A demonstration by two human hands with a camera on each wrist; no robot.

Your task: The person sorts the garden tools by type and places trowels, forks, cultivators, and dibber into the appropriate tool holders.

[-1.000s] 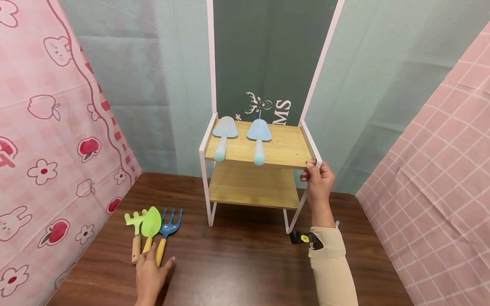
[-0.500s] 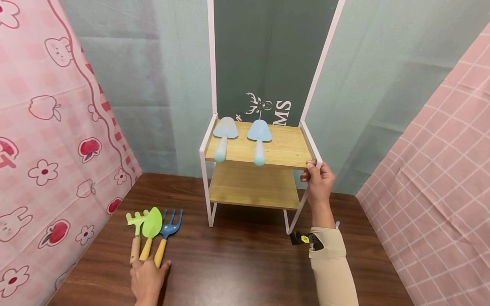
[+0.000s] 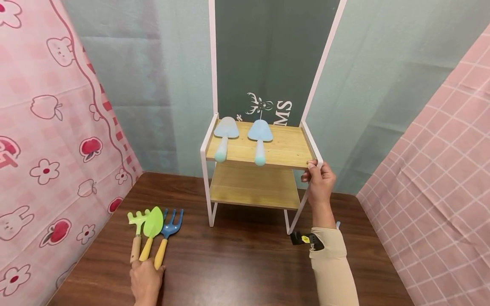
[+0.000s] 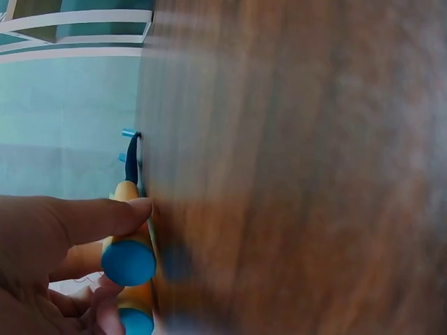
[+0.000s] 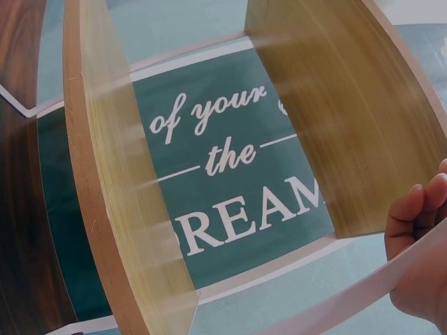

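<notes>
My left hand (image 3: pixel 146 278) is at the handle ends of three garden tools lying side by side on the table. In the left wrist view its thumb and curled fingers hold the yellow handles, with blue end caps, of the blue garden fork (image 3: pixel 171 228) and the green trowel (image 3: pixel 153 222). Whether the light-green hand rake (image 3: pixel 138 219) is held too, I cannot tell. My right hand (image 3: pixel 320 182) grips the front right corner of the two-tier shelf (image 3: pixel 287 146), thumb on top and fingers curled beneath. Two pale blue scoops (image 3: pixel 226 127) lie on its upper board.
The shelf's lower board (image 3: pixel 254 187) stands over the brown wooden table (image 3: pixel 233 267). A dark green panel with white lettering (image 3: pixel 275 51) rises behind the shelf. Pink printed cloth (image 3: pixel 49 140) hangs at the left, pink checked cloth (image 3: pixel 432 178) at the right.
My left hand has moved down to the handle ends and its thumb has drawn in against the garden fork. The hand rake and trowel have shifted slightly. My right hand stays at the shelf corner.
</notes>
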